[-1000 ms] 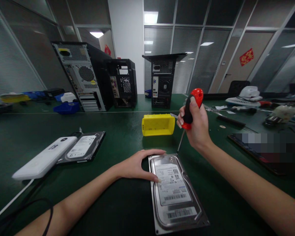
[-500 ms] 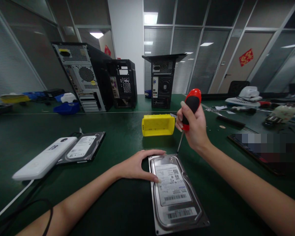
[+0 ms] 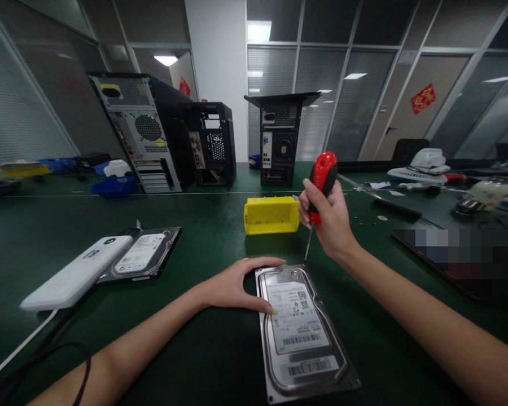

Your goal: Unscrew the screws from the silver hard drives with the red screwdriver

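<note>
A silver hard drive [image 3: 298, 358] with a white printed label lies flat on the green table, just in front of me. My left hand [image 3: 237, 286] grips its far left corner, thumb on the top cover and fingers along the far edge. In my right hand [image 3: 331, 217] is a red and black screwdriver [image 3: 324, 172], fingers wrapped round the handle. Its thin shaft slants down, and the tip meets the drive's far right corner. Whether a screw sits under the tip is too small to tell. Just beyond the drive stands a yellow plastic bin [image 3: 271, 219].
At left, a white power bank [image 3: 78, 273] with a cable overlaps a second hard drive [image 3: 141, 254]. Computer cases [image 3: 169, 129] stand along the back, beside a blue tray [image 3: 114, 186]. A dark flat panel [image 3: 440, 265], partly pixelated, and assorted tools lie on the right.
The screwdriver handle has turned in my right hand, showing more red, and has shifted slightly left. The tip stays at the same corner. My left hand and the hard drive have not moved.
</note>
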Action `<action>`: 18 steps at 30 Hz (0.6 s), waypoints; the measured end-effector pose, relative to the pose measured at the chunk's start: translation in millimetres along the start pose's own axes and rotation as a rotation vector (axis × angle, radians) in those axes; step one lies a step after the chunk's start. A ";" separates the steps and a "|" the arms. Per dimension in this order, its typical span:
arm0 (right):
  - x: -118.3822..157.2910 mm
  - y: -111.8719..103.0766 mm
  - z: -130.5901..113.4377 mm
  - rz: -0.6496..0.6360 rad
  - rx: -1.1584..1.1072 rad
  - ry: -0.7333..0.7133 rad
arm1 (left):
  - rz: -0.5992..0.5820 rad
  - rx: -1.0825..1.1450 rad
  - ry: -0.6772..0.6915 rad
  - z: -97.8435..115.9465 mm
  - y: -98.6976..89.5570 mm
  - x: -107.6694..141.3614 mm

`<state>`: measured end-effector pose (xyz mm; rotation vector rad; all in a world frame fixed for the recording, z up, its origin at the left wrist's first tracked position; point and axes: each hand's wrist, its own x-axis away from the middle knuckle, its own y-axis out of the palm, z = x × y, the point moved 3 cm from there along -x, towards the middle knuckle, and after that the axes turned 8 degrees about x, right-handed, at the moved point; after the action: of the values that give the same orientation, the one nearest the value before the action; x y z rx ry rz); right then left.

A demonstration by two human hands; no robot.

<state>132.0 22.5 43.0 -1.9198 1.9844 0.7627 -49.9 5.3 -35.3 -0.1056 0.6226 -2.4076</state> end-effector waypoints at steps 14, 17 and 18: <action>-1.4 -4.1 8.1 0.006 0.038 -0.001 | -0.015 -0.004 0.006 2.1 -0.3 0.0; -1.3 -4.2 7.3 0.043 0.049 -0.009 | -0.016 -0.007 0.016 0.7 -0.2 -0.4; -1.3 -4.0 6.5 0.053 0.050 -0.013 | -0.017 -0.009 0.019 0.3 -0.2 -0.5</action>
<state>135.0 27.3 37.6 -1.8369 2.0340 0.7297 -49.5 5.5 -35.0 -0.0925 0.6439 -2.4246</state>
